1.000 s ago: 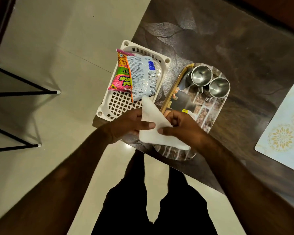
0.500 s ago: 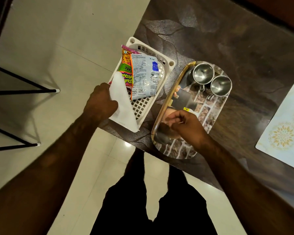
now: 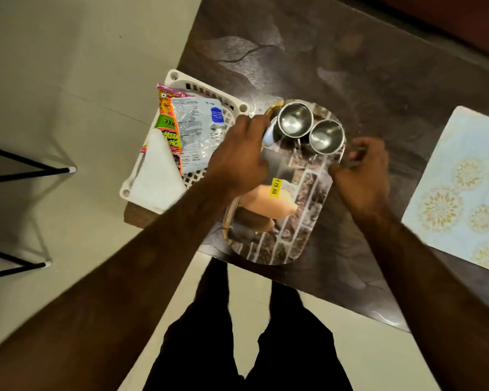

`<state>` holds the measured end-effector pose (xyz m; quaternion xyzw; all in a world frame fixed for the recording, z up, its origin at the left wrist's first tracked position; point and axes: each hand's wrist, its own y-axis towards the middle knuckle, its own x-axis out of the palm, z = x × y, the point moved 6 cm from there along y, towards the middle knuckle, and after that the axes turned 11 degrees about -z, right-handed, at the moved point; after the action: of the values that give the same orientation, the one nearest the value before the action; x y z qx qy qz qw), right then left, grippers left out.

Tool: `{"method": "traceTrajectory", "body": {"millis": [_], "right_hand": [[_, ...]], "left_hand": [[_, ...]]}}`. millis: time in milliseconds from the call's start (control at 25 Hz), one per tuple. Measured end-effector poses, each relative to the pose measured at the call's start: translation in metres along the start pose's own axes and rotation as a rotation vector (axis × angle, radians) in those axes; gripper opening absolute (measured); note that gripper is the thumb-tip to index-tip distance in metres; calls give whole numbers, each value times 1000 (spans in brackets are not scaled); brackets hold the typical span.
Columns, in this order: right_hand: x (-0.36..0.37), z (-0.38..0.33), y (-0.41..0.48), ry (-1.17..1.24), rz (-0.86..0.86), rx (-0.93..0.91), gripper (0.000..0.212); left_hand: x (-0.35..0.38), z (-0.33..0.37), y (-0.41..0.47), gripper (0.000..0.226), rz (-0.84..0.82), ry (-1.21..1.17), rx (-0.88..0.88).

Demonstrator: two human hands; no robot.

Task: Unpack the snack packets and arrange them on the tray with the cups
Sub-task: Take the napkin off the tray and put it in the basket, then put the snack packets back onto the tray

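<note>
Spread across the dark table (image 3: 364, 69): a white lattice basket (image 3: 206, 87) at the left edge, an oval brick-print tray (image 3: 291, 232) just beside it, and a pale placemat (image 3: 463, 176) well apart to the right. Reads as the step of settling the tray in place, with no unpacking onto it yet.

Lying in the basket, well off the tray: a colourful packet (image 3: 166, 119) partly under a silver-white packet (image 3: 198, 131), with a folded white sheet (image 3: 156, 182) at the basket's near corner. Already standing at the tray's far end, side by side and seemingly touching: a steel cup (image 3: 294, 122) and a second cup (image 3: 326, 136).

Calls next, by this reading, for:
- releasing the tray
- reaching left into the basket
- lifting out the top packet
- laying it on the near half of the tray, short of the cups

Worth keeping the tray level meanwhile, given light cups apt to slide.

Reaching in from the near side, both forearms bare. Left hand (image 3: 237, 156) knuckles up over the tray's left rim, just beside the steel cup, fingers curled together and seemingly clamped on that rim, tips hidden. Right hand (image 3: 362, 170) at the opposite rim, blurred, fingers curled and thumb against the edge, apparently gripping it too.

Smallest of all, a yellow price sticker (image 3: 275, 187) on the tray's face, between the hands.
</note>
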<state>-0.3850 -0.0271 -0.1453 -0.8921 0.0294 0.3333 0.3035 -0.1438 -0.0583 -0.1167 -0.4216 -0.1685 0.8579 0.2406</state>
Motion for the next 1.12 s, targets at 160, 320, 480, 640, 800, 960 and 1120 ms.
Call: {"method": "traceTrajectory", "body": {"millis": [160,320,480,640,800,960,1120], "right_hand": [[7,-2,33,13,-147,5,102],[31,-19,39,-59,-236,-105,96],[26,-24,42,-162,-233,-146,81],[21,-25,44,-200,-225,-140,81],[20,-26,47,-191,-188,-146,82],[20,-25,50,-199,-188,-168,84],[22,-24,50,-207,-186,-184,84]], "left_hand": [[13,37,69,91,-114,202,57],[28,33,96,90,-186,265,45],[33,26,96,86,-253,191,141],[30,26,94,96,-264,193,155],[30,27,95,92,-197,162,129],[30,23,94,90,-162,164,122],[30,23,92,92,-195,163,112]]}}
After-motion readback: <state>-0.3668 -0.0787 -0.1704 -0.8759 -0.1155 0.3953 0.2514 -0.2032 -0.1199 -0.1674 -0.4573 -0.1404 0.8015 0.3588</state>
